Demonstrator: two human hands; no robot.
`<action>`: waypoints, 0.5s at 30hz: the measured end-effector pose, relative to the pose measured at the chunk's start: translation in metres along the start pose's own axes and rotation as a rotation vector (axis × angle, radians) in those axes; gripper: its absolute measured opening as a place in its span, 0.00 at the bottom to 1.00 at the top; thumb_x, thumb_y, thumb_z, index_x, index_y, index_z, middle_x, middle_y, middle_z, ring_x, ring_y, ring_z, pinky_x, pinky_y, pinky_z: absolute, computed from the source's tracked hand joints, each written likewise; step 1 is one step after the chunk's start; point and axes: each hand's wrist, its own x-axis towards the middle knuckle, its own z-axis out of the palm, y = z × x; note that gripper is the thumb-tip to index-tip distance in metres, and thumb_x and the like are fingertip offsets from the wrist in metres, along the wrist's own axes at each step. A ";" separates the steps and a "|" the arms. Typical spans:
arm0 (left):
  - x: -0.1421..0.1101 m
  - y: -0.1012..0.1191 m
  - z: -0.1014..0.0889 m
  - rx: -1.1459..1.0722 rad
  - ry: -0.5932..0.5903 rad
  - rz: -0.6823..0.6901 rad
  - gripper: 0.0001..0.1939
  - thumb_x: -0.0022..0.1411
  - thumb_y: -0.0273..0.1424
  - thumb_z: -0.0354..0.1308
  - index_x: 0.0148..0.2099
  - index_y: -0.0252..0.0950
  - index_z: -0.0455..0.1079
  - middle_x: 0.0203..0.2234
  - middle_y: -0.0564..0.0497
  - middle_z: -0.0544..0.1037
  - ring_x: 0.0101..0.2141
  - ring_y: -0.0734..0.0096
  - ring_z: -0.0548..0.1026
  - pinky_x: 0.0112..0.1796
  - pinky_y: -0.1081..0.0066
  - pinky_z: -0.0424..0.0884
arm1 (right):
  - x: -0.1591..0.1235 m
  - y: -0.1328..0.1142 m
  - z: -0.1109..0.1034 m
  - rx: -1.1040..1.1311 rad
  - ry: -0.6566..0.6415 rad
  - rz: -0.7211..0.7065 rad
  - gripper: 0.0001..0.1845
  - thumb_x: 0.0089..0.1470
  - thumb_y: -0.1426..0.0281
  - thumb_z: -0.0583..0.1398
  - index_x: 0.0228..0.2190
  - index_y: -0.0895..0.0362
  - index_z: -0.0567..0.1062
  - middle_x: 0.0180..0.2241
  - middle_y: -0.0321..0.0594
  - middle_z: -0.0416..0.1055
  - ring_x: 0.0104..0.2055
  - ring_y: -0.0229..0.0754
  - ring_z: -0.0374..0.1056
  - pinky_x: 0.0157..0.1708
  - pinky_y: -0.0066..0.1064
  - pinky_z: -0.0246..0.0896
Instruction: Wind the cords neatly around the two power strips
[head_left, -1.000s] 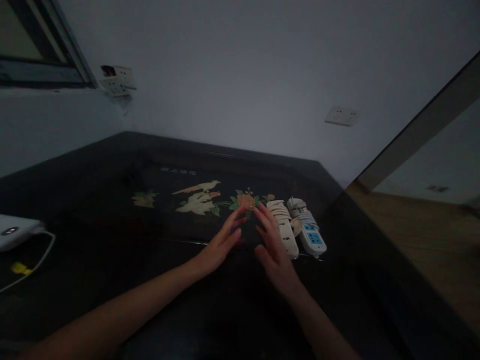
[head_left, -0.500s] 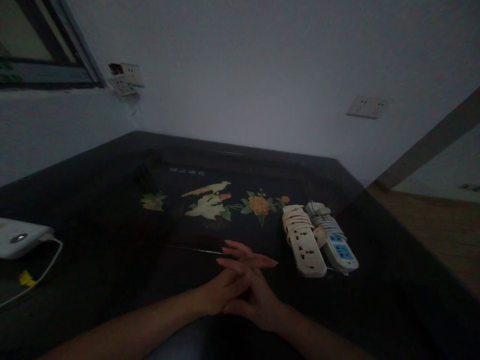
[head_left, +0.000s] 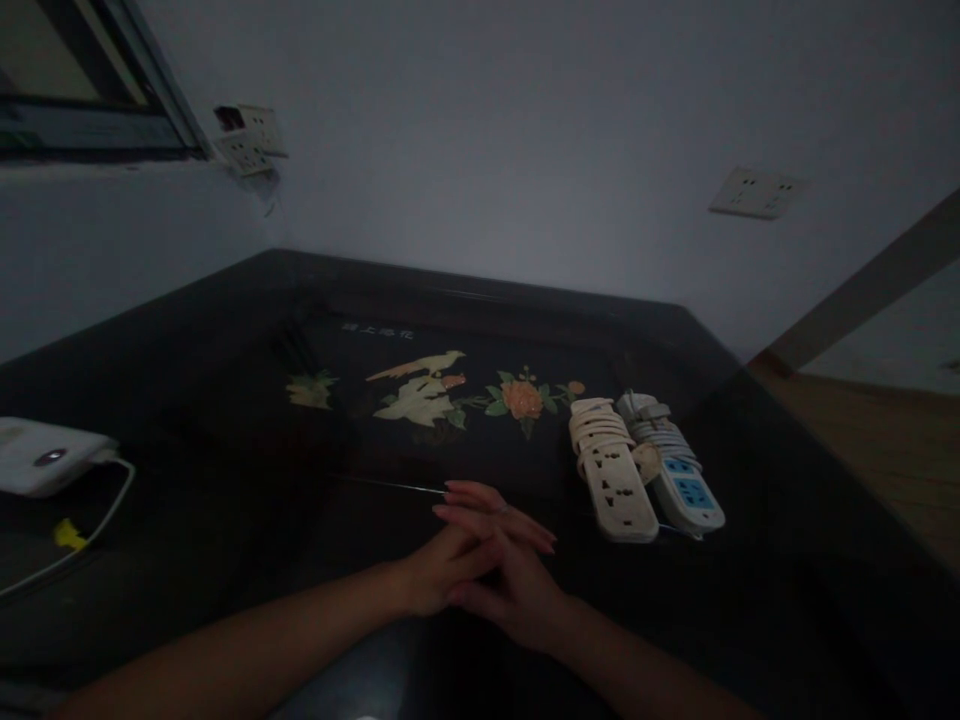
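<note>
On the near part of the dark table [head_left: 360, 640], my left hand [head_left: 442, 572] and my right hand [head_left: 521, 590] rest across each other. Their fingers are stretched out and overlap, partly hiding one another, and I see no object in either. To the right of my hands lie two power strips with their cords wound around one end. One is a cream power strip [head_left: 622, 500]; beside it is a white power strip with blue sockets [head_left: 688, 492].
A white box-shaped device [head_left: 45, 450] with a white cable [head_left: 112, 515] and a yellow tag [head_left: 70, 535] lies at the left. A bird-and-flower picture [head_left: 420, 395] decorates the tabletop. Wall sockets [head_left: 756, 193] are at right; a socket plate [head_left: 246, 152] hangs loose near the window.
The view has shifted slightly, with the tabletop and wall sockets a little higher in the picture. My crossed hands keep nearly the same pose, and the fingers lie slightly closer together.
</note>
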 end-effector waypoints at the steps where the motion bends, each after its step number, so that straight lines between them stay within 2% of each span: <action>1: 0.001 0.000 0.000 0.001 0.000 0.005 0.23 0.64 0.50 0.48 0.50 0.43 0.73 0.48 0.47 0.73 0.52 0.55 0.69 0.54 0.60 0.62 | 0.000 0.000 0.000 -0.022 0.001 0.004 0.31 0.54 0.57 0.61 0.58 0.45 0.61 0.62 0.45 0.52 0.64 0.50 0.51 0.58 0.49 0.52; 6: 0.002 -0.003 0.001 0.026 0.011 0.019 0.29 0.62 0.54 0.47 0.46 0.37 0.73 0.42 0.44 0.74 0.48 0.56 0.70 0.50 0.60 0.65 | 0.000 0.001 0.000 -0.101 0.003 0.010 0.31 0.53 0.57 0.61 0.58 0.45 0.62 0.62 0.44 0.51 0.63 0.51 0.52 0.58 0.49 0.53; 12: 0.004 0.000 0.002 0.035 0.016 0.037 0.27 0.61 0.55 0.47 0.44 0.38 0.74 0.40 0.44 0.74 0.46 0.57 0.71 0.48 0.60 0.66 | 0.000 0.000 0.001 -0.077 0.016 -0.003 0.28 0.55 0.57 0.60 0.56 0.46 0.63 0.62 0.44 0.51 0.63 0.49 0.52 0.58 0.48 0.53; 15: 0.004 0.002 0.002 0.053 0.022 -0.001 0.28 0.61 0.55 0.47 0.45 0.39 0.74 0.40 0.45 0.74 0.47 0.55 0.71 0.50 0.61 0.65 | 0.001 -0.001 0.001 -0.071 0.019 -0.004 0.27 0.55 0.57 0.60 0.56 0.47 0.64 0.61 0.45 0.51 0.63 0.48 0.52 0.58 0.47 0.53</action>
